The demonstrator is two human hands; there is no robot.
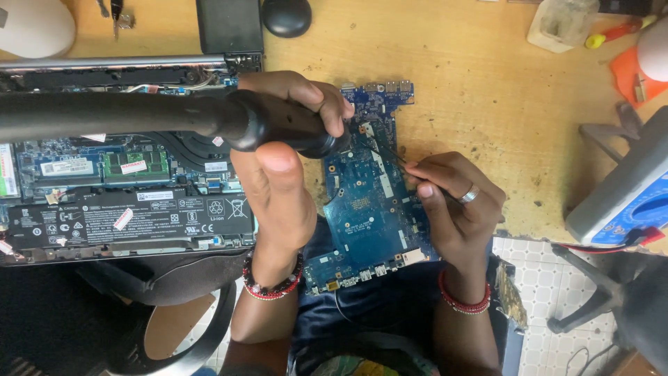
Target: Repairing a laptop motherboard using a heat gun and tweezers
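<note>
- Left hand (282, 150) palm-up, fingers curled tight around black hot-air nozzle (278, 125), above blue circuit board (369, 209).
- Right hand (456, 202) fingers pinched shut on thin tweezers (390, 154), tip touching board on worktop (473, 90).

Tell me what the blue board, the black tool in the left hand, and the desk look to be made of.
Blue circuit board: looks like rigid laminate with a glossy blue coating, dotted with small metal parts and silvery ports along its edge.
Black tool, gripped by the left hand: probably moulded plastic, smooth with a dull sheen.
Desk: appears to be wood or veneer, light tan, scuffed and stained.
</note>
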